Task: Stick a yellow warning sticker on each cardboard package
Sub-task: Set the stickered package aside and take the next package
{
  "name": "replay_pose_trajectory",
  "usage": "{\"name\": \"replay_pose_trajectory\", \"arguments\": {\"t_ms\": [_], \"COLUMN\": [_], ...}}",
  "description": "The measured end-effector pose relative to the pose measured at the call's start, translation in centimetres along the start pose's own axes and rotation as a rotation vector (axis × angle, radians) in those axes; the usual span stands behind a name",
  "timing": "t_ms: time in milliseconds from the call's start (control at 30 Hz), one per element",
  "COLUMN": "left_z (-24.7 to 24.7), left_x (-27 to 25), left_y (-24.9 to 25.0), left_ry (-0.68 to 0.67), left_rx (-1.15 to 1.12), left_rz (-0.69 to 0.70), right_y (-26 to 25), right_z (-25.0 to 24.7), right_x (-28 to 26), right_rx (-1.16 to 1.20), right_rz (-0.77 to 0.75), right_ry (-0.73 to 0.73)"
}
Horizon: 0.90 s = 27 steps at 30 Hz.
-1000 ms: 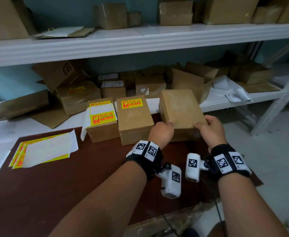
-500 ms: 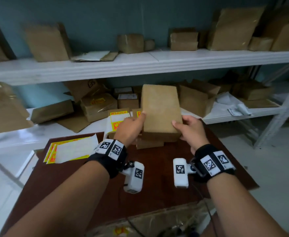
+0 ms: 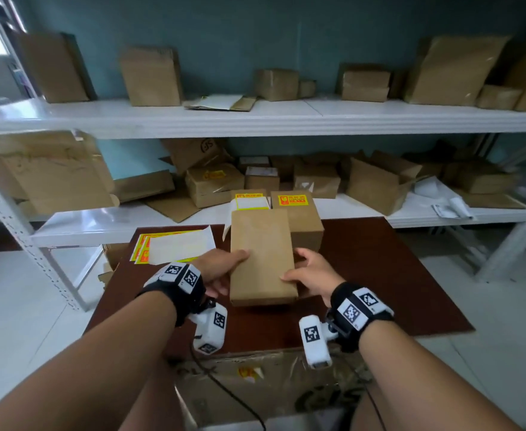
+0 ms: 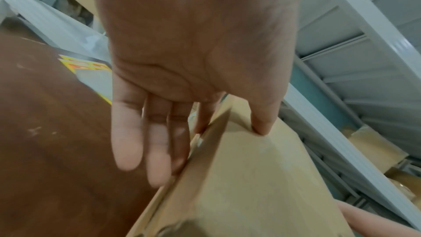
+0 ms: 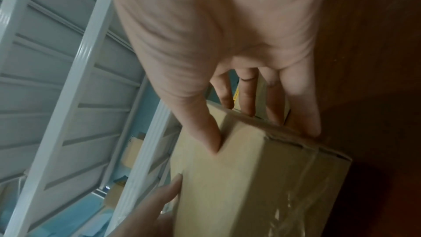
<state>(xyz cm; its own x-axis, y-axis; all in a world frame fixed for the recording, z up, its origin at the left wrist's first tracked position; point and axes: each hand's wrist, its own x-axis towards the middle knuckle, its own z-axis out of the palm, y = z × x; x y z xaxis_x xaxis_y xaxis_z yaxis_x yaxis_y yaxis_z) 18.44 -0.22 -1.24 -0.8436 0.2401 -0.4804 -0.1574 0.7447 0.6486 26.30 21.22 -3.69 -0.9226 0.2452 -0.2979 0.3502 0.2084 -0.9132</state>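
Observation:
I hold a plain brown cardboard box [image 3: 261, 256] with both hands over the near middle of the dark brown table [image 3: 380, 275]. It has no sticker on its top face. My left hand [image 3: 229, 269] grips its left edge, thumb on top [image 4: 262, 123] and fingers down the side. My right hand [image 3: 302, 272] grips the right edge the same way [image 5: 246, 129], thumb [image 5: 205, 132] on top. I cannot tell whether the box [image 5: 250, 177] touches the table. Just behind it stand two boxes with yellow warning stickers [image 3: 292, 200]. Yellow sticker sheets [image 3: 174, 247] lie at the table's far left.
White metal shelving [image 3: 255, 119] runs behind the table, its two levels crowded with several cardboard boxes and flattened cartons. A shelf post [image 3: 22, 237] stands at the left. A taped cardboard carton [image 3: 255, 384] sits below the table's near edge.
The plain box has come from the back right, past the stickered boxes, toward me and lower. Both hands kept their hold on it. My head has pulled back, showing more shelf.

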Motion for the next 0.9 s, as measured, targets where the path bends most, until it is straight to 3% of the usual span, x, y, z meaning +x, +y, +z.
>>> {"name": "replay_pose_trajectory", "arguments": {"t_ms": [333, 733, 833, 900], "left_z": [-0.2, -0.1, -2.0, -3.7], "left_x": [1.9, 4.4, 5.2, 6.7], "left_y": [-2.1, -1.0, -0.5, -0.2], "left_ry": [-0.185, -0.311, -0.26, -0.138], "left_rx": [-0.022, 0.158, 0.108, 0.005], "left_rz": [-0.06, -0.194, -0.165, -0.134], "right_y": [0.7, 0.0, -0.8, -1.4], "right_z": [-1.1, -1.3, -2.3, -2.8], "right_x": [0.1, 2.8, 4.1, 5.2], "right_rx": [-0.203, -0.462, -0.469, -0.411], "right_rz": [0.077, 0.155, 0.162, 0.146], "right_ry": [-0.157, -0.236, -0.272, -0.224]}}
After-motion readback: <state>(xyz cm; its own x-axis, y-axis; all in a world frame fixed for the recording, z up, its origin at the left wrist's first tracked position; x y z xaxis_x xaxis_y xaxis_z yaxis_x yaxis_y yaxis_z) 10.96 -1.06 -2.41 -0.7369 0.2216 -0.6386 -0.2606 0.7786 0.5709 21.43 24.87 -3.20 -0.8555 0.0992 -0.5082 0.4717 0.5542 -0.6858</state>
